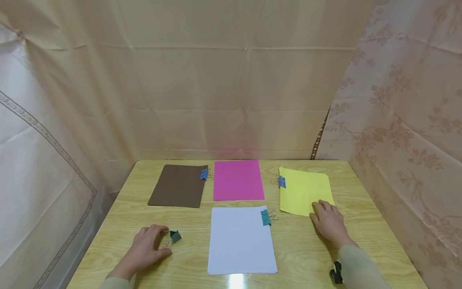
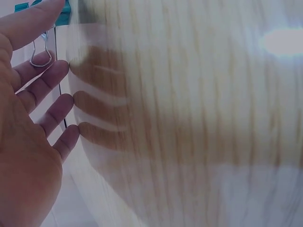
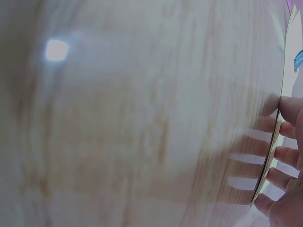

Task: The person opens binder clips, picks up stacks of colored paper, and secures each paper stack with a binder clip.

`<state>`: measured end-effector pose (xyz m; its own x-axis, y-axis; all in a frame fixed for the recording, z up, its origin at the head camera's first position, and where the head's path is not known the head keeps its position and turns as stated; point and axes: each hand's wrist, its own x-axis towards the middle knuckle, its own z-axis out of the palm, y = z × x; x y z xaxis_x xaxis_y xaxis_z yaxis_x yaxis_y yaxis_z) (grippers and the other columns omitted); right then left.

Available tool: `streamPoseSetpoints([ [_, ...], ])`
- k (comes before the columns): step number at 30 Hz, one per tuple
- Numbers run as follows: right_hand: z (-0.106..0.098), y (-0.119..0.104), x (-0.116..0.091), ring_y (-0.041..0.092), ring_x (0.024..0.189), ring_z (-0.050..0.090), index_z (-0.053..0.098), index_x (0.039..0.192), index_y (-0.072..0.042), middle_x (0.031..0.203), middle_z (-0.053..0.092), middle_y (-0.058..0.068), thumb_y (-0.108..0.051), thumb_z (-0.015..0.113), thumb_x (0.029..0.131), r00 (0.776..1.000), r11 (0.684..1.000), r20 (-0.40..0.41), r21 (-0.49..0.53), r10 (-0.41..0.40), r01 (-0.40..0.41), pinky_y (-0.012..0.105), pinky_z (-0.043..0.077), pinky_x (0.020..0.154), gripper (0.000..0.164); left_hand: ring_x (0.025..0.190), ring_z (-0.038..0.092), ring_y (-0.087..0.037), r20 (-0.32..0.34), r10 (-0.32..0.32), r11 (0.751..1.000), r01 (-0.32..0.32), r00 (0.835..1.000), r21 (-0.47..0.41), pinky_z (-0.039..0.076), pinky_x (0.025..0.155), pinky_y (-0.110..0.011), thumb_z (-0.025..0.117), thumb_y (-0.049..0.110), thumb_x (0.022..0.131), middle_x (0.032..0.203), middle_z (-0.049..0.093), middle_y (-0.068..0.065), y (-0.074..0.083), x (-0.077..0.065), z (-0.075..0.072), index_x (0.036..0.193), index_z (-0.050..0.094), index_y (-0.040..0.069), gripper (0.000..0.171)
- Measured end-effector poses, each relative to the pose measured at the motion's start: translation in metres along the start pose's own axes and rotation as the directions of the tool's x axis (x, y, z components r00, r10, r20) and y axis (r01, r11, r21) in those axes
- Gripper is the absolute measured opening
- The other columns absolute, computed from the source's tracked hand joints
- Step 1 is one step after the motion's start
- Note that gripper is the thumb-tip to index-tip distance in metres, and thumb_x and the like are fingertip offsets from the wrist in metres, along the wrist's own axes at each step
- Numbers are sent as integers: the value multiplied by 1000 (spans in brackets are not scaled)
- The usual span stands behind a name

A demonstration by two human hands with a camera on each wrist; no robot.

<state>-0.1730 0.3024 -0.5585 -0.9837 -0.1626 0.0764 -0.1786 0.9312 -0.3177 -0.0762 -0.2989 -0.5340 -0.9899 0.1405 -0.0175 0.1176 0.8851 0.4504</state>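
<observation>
On the left of the table, my left hand (image 1: 143,248) rests with thumb and fingers spread beside a loose green binder clip (image 1: 175,236). Its wire handle points into the gap between thumb and fingertips. In the left wrist view the thumb overlaps the clip's teal body (image 2: 62,15), with a wire loop below. My right hand (image 1: 330,222) rests on the near right corner of a stack of yellow paper (image 1: 304,190), fingers spread over its edge. A blue binder clip (image 1: 282,182) grips that stack's left edge.
White sheets (image 1: 240,241) with a teal binder clip (image 1: 266,217) lie at the front centre. Behind are pink paper (image 1: 238,180) and dark brown paper (image 1: 178,186) with a blue clip (image 1: 203,174). Curtains (image 1: 216,80) hang around the wooden table (image 1: 191,261).
</observation>
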Motion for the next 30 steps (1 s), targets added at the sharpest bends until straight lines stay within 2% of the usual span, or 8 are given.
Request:
streamPoseSetpoints([
  [6,-2,-2,0,59,125,42,53,138,4,142,45,35,-23,60,103,1000,1000,6,-4,2,-2,76,35,94,45,115,55,-35,0,6,1000,-6,1000,-3,41,99,-61,90,40,76,115,64,1,1,0,-1,120,65,13,58],
  [14,-2,-2,0,58,125,43,53,138,3,141,45,34,-24,60,103,1000,1000,0,-9,-1,1,75,36,93,45,117,55,-34,-28,70,998,-70,997,3,40,98,-63,90,40,76,125,64,-1,1,0,0,131,62,12,68],
  [21,-3,-3,0,58,125,42,52,138,3,142,45,34,-24,60,103,1000,1000,4,-4,3,-3,75,36,94,45,116,54,-32,23,69,998,-69,997,8,40,97,-64,86,42,79,128,63,-3,1,1,-2,139,59,9,74],
  [30,-4,-4,-1,59,124,43,52,137,4,141,45,35,-23,60,103,1000,1000,-4,-1,-3,3,75,36,93,45,109,52,-25,61,47,999,-49,997,23,42,94,-59,85,50,79,120,62,1,2,3,0,135,62,12,71],
])
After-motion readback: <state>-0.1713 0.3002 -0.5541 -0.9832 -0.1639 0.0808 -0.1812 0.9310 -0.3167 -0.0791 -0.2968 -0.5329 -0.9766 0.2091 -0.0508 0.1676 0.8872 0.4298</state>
